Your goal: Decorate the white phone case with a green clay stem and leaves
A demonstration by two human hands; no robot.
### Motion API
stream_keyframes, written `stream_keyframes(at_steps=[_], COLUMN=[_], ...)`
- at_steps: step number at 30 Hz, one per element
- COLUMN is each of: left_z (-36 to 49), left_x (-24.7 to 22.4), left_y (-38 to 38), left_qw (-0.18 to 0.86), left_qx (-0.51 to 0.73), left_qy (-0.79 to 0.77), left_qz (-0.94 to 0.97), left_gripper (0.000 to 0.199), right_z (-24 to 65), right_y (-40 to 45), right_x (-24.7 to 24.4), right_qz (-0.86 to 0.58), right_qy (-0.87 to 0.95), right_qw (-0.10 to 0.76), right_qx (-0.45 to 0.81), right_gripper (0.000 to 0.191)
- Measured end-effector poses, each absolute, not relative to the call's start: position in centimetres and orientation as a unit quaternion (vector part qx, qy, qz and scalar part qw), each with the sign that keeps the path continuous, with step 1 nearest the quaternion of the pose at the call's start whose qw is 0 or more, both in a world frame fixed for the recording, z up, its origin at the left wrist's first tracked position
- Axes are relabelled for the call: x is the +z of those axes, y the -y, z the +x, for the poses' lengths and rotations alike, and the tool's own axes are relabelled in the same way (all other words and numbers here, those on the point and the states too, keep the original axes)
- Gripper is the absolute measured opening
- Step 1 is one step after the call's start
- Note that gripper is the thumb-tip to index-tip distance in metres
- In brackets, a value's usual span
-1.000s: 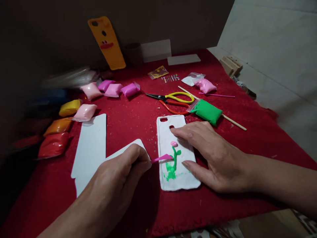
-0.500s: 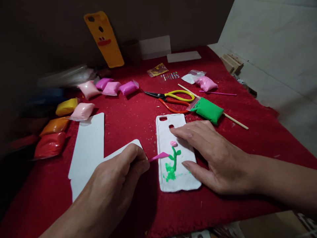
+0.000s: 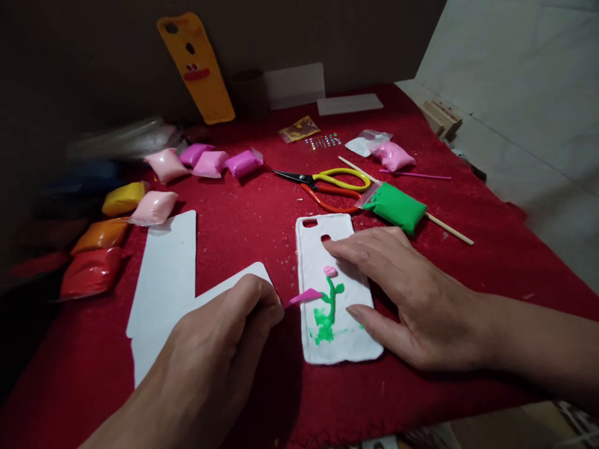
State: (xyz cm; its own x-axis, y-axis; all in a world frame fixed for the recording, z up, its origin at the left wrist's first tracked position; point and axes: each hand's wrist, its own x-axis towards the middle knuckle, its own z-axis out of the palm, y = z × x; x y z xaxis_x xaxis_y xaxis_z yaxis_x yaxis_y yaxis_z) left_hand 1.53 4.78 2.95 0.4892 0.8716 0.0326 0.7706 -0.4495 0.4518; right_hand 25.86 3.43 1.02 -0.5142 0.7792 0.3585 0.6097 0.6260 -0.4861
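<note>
A white phone case (image 3: 350, 343) lies flat on the red cloth, bearing a green stem with leaves (image 3: 332, 302), a pink flower (image 3: 330, 272) and green smears. My left hand (image 3: 229, 330) is closed on a pink tool (image 3: 304, 296), whose flat pointed tip touches the leaf at the stem's left side. My right hand (image 3: 407, 293) rests on the case's right side with thumb and fingers spread, holding nothing. Beyond the case lie scissors (image 3: 344, 181) with yellow and red handles and a green clay packet (image 3: 397, 207) over a wooden stick (image 3: 449, 228).
Several clay packets, among them a red one (image 3: 91, 272) and a magenta one (image 3: 244, 163), lie at the left and back. White boards (image 3: 166, 268) lie beside my left hand. A yellow case (image 3: 199, 72) leans at the back; a pink packet (image 3: 393, 156) lies back right.
The view has shifted slightly. Both hands keep nearly the same places, and the pink tool's tip remains at the left leaf.
</note>
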Motion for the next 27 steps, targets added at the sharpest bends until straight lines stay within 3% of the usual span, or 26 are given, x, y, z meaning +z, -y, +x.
stream_keyframes(at_steps=[18,27], left_z=[2.1,1.0], left_x=[2.9,3.6], left_y=[-4.5,-5.2], left_qw=[0.13,0.284], left_qx=[0.119,0.116], left_qy=[-0.465,-0.533], left_qz=[0.867,0.789], left_gripper=[0.024,0.026], right_z=[25.9,25.9], right_y=[-3.4,-3.4], right_x=[1.0,1.0], right_qz=[-0.404,-0.407], right_qy=[0.858,0.85], right_qw=[0.282,0.297], right_qx=[0.145,0.151], right_gripper=[0.048,0.051])
